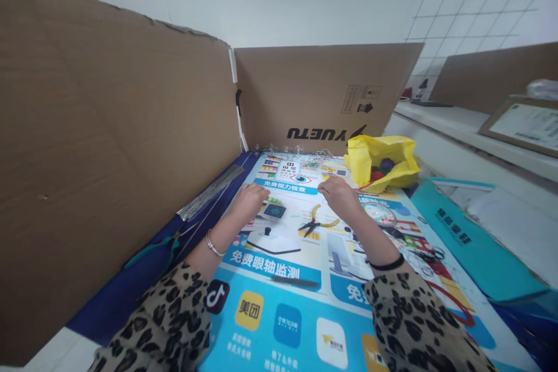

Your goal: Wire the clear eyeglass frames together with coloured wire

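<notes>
My left hand (251,202) is held over the printed sheet, its fingertips closed in a pinch. Across from it, my right hand (340,199) is pinched the same way, thumb and fingers together. Whatever they grip is too thin or too hidden to make out. Between and below the hands, yellow-handled pliers (317,222) lie with their handles spread. A dark slim tool (294,282) lies nearer to me. To the left of my left hand is a bundle of silver wire strips (210,193), with teal-handled pliers (152,253) close by.
Cardboard walls (108,145) rise at left and back. A yellow bag (401,157) holding dark and red balls stands behind my right hand. Small wire pieces (318,158) lie along the back. At right are a clear roll (380,214), a red loop (464,308) and a teal box (475,244).
</notes>
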Available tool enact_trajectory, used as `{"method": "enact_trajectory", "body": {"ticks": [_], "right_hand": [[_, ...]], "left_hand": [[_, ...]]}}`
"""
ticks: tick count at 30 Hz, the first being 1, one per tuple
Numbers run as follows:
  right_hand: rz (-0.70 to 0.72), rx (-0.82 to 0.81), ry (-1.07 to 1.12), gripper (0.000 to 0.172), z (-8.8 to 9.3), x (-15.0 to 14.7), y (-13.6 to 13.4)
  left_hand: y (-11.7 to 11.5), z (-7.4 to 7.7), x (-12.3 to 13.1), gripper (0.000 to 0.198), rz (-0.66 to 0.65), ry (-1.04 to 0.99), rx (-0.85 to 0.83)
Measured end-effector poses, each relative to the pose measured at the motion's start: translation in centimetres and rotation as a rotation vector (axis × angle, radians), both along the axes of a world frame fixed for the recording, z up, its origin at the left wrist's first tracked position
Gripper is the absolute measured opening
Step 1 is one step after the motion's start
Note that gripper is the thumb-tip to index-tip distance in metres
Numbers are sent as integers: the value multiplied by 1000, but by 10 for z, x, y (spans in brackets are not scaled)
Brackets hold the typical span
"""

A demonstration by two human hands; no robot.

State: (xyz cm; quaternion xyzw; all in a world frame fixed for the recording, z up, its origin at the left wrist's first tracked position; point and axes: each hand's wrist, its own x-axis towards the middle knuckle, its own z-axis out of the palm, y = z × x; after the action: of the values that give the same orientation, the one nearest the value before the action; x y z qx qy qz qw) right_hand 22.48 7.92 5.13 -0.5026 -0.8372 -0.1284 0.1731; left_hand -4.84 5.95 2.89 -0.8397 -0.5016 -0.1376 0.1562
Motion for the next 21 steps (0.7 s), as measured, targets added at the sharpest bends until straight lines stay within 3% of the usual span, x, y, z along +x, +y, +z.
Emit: {"method": "enact_trajectory", "body": {"ticks": [3,7,16,21], "right_hand": [[-83,-40,-143,25,0,-3,-5],[-127,-56,-178,22,-5,-6,-8],[-138,-152,-218,23,-24,-11,-5],[-102,-172,-249,21,-24,-14,-7]], "left_hand": [[5,7,5,19,28,-3,69],[11,13,18,20,25,-11,99],[12,-9,22,14,-47,22,141],[10,-12,15,17,-39,-5,116]]}}
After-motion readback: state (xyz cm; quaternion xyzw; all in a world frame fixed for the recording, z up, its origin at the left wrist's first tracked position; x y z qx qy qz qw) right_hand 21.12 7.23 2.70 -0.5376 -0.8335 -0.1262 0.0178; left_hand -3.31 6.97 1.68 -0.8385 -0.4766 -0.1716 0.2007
